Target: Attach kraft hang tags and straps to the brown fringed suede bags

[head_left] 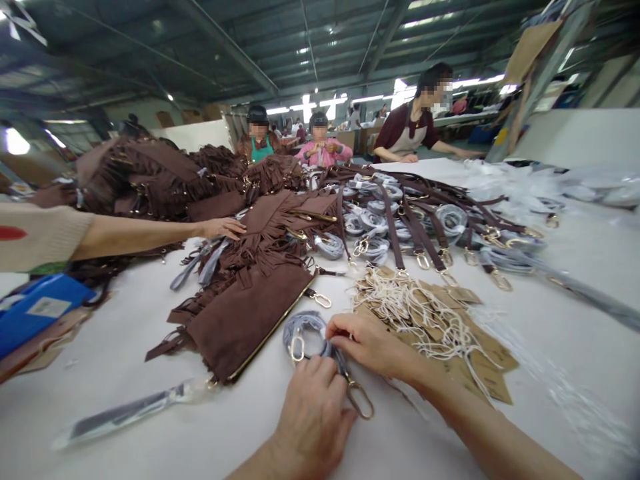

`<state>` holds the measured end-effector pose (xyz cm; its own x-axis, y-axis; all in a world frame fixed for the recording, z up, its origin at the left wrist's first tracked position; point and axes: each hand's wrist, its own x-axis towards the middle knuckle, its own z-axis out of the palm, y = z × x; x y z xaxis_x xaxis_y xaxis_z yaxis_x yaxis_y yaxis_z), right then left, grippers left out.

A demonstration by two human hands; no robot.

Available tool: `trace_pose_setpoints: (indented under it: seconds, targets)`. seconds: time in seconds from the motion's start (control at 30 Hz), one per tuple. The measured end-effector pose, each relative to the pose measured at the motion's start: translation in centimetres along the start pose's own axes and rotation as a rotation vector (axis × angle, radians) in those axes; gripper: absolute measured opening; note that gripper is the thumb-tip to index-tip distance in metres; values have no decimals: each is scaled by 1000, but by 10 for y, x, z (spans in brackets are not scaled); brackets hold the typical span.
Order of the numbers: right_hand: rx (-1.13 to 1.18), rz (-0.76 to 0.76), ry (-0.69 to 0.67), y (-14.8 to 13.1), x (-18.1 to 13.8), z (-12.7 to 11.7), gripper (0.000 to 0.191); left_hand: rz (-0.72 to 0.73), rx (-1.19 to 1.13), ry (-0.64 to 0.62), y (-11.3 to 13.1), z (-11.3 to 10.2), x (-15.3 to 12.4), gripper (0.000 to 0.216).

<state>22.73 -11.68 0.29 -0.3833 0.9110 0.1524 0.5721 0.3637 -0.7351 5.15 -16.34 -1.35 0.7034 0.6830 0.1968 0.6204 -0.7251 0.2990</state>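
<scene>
A coiled strap wrapped in greyish plastic (pixel 293 323) lies on the white table in front of me, with a gold clip (pixel 299 348) on the coil and a larger gold clip (pixel 361 401) at its near end. My left hand (pixel 315 403) is closed over the near side of the coil, its fingertips hidden beneath. With thumb and fingers together, my right hand (pixel 363 340) pinches the coil's right edge. Just beyond lies a brown fringed bag (pixel 250 313) with a zipped edge and a gold clip (pixel 323 301).
Brown paper tags with white strings (pixel 425 313) spread to the right. Wrapped coils and brown straps (pixel 390 227) lie behind them. A plastic-wrapped strip (pixel 130 410) rests at left front. A co-worker's hand (pixel 225 229) reaches in from the left onto piled bags (pixel 150 173). Other people stand across the table.
</scene>
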Motion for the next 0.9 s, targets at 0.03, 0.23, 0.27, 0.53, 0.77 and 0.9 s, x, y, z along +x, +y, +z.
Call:
trace_pose_setpoints:
  seconds: [0.03, 0.23, 0.27, 0.53, 0.77, 0.9]
  targets:
    - [-13, 1, 1, 1, -1, -1, 16, -4, 36, 4, 1, 6, 2, 6]
    - [-21, -100, 44, -9, -3, -10, 13, 89, 123, 177, -11, 9, 4, 15]
    - [13, -113, 43, -13, -3, -11, 14, 80, 95, 218, -13, 2, 5, 15]
    - [661, 63, -114, -33, 0, 14, 13, -60, -30, 414, -25, -62, 11, 21]
    - [591, 81, -90, -60, -6, -21, 31, -261, 64, 202, -72, -74, -17, 43]
    - [665, -10, -168, -75, -1, -52, 36, -445, 235, -50, -106, -69, -28, 25]
